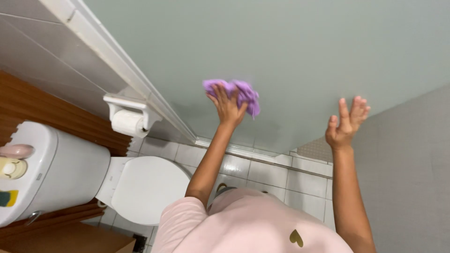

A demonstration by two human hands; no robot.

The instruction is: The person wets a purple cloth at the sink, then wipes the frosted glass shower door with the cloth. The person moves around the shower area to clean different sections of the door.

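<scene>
Looking down: pink shirt [248, 225] nearest, both arms raised toward a pale green glass panel [290, 51]. Right hand [346, 124] open, fingers together & straight, held up near the panel w/ nothing in it; contact w/ glass can't be told. Left hand [228, 107] presses a crumpled purple cloth [240, 93] flat against the panel, fingers spread over it. White toilet [140, 187] at left, lid down, w/ paper roll [125, 122] in a wall holder above.
</scene>
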